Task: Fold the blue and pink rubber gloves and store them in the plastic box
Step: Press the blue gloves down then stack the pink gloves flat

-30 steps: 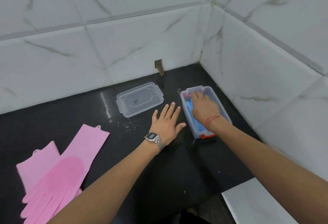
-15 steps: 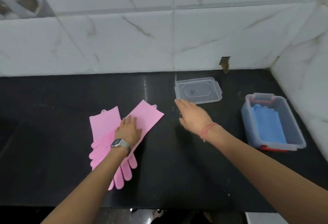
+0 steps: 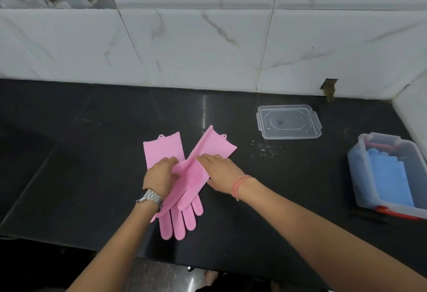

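Note:
Two pink rubber gloves lie crossed at the middle of the black counter, fingers toward me. The upper pink glove (image 3: 209, 146) has its left long edge lifted into a ridge. My left hand (image 3: 160, 177) pinches that lifted edge near the palm. My right hand (image 3: 221, 171) lies flat with spread fingers on the same glove. The lower pink glove (image 3: 163, 149) shows its cuff to the left. The clear plastic box (image 3: 354, 176) stands at the right with folded blue gloves (image 3: 388, 178) inside.
The box's clear lid (image 3: 288, 124) lies upside down near the back wall, right of the gloves. White marble tiles form the back wall and a right side wall (image 3: 413, 104). The counter's front edge (image 3: 208, 261) runs below my forearms.
The view has swung left from the box to the pink gloves. My right hand left the box and came onto the upper pink glove; my left hand has lifted its edge.

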### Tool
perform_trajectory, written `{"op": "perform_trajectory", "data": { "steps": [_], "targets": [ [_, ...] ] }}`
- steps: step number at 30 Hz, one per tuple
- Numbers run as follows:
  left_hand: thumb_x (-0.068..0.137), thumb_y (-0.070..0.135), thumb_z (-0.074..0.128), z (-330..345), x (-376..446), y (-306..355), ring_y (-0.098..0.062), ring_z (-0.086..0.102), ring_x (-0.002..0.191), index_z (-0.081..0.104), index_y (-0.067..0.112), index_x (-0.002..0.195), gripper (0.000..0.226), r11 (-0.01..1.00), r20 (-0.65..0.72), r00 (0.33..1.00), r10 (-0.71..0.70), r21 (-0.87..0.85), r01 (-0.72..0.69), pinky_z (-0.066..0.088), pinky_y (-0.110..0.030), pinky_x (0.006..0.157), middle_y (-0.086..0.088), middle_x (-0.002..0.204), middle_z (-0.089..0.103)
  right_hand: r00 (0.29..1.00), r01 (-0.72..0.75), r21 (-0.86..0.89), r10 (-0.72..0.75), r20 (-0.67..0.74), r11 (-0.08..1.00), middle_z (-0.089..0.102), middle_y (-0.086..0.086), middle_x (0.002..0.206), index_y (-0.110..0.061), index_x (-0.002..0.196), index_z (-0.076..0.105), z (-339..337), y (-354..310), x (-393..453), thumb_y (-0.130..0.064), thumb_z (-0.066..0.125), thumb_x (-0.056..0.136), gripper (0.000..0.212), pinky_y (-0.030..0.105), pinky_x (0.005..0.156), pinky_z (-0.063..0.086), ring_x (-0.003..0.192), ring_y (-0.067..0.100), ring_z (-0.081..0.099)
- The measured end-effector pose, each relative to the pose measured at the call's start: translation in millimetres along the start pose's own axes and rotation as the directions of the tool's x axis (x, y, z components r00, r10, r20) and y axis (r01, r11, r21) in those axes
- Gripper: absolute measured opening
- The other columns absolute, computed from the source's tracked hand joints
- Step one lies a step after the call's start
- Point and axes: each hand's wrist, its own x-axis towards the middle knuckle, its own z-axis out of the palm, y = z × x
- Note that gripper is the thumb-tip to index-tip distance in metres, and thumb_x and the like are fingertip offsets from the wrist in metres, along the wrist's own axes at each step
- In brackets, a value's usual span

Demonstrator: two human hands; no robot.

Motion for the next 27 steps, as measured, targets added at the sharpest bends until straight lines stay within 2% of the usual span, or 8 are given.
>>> {"op": "perform_trajectory", "data": {
  "steps": [3,6,10,13,15,19,24,27],
  "targets": [
    [0.085,0.016,0.065,-13,-7,12,-0.028,0.061,0.078,0.065,0.017,0.101,0.017,0.975,-0.042,0.974,0.221,-0.013,-0.222,0.04,-0.03,0.064,-0.001,0.1,0.06,0.998,-0.005,-0.009,0.004,-0.058,1.0,0.021,0.006,0.158,-0.015,0.151,0.02,1,2,1,-0.009,0.06,0.085,0.078,0.044,0.112,0.028,0.142,0.024,0.025],
    [0.084,0.011,0.065,-26,-13,29,-0.022,0.062,0.081,0.067,0.018,0.099,0.018,0.916,-0.012,0.917,0.399,-0.033,-0.399,0.044,-0.028,0.066,0.003,0.1,0.062,0.99,0.022,-0.094,-0.034,-0.135,0.995,0.02,0.006,0.159,-0.017,0.139,0.04,2,9,-4,-0.019,0.069,0.08,0.066,0.043,0.114,0.018,0.144,0.021,0.021],
    [0.083,0.014,0.063,-44,-16,49,-0.017,0.064,0.082,0.068,0.024,0.097,0.018,0.849,0.025,0.849,0.528,0.006,-0.528,0.047,-0.028,0.067,0.008,0.094,0.065,0.979,0.005,-0.084,-0.022,-0.205,0.996,0.056,0.005,0.132,-0.016,0.101,0.062,-8,27,-16,-0.026,0.065,0.08,0.024,0.044,0.112,0.015,0.129,0.023,0.044],
    [0.085,0.024,0.066,-52,-12,63,-0.013,0.063,0.085,0.066,0.028,0.1,0.015,0.831,0.018,0.831,0.556,0.027,-0.556,0.042,-0.024,0.067,0.012,0.095,0.066,0.989,-0.076,0.055,0.082,-0.127,0.996,0.065,0.006,0.086,-0.018,0.093,0.057,-16,41,-39,-0.036,0.062,0.081,0.022,0.037,0.083,0.043,0.091,0.026,0.055],
    [0.085,0.036,0.066,-55,-8,72,-0.012,0.062,0.083,0.063,0.03,0.097,0.015,0.842,0.006,0.843,0.538,0.028,-0.538,0.038,-0.023,0.063,0.013,0.091,0.065,0.988,-0.123,0.139,0.135,-0.081,0.983,0.061,0.004,0.079,-0.022,0.087,0.05,-20,49,-57,-0.038,0.061,0.082,0.02,0.029,0.056,0.037,0.075,0.026,0.053],
    [0.079,0.048,0.069,-57,1,94,-0.011,0.059,0.08,0.061,0.031,0.09,0.022,0.871,0.014,0.871,0.491,0.021,-0.492,0.042,-0.025,0.062,0.014,0.085,0.064,0.983,-0.161,0.246,0.176,-0.042,0.956,0.064,0.001,0.081,-0.027,0.085,0.047,-28,64,-94,-0.043,0.064,0.08,0.024,0.033,0.061,0.045,0.073,0.025,0.059],
    [0.077,0.043,0.073,-68,5,133,-0.006,0.059,0.077,0.061,0.034,0.085,0.017,0.845,0.086,0.841,0.533,-0.09,-0.527,0.05,-0.029,0.067,0.018,0.084,0.063,0.973,-0.182,0.544,0.231,-0.023,0.819,0.062,-0.003,0.084,-0.019,0.087,0.053,-30,75,-139,-0.038,0.068,0.083,0.024,0.032,0.071,0.047,0.077,0.016,0.057],
    [0.076,0.042,0.073,-78,9,160,-0.004,0.057,0.075,0.059,0.04,0.085,0.016,0.786,0.015,0.788,0.616,-0.081,-0.613,0.048,-0.028,0.064,0.019,0.086,0.062,0.968,-0.171,0.78,0.252,0.017,0.602,0.067,-0.002,0.093,-0.011,0.096,0.061,-28,78,-156,-0.035,0.071,0.083,0.029,0.028,0.074,0.053,0.084,0.014,0.065]
  ]
}}
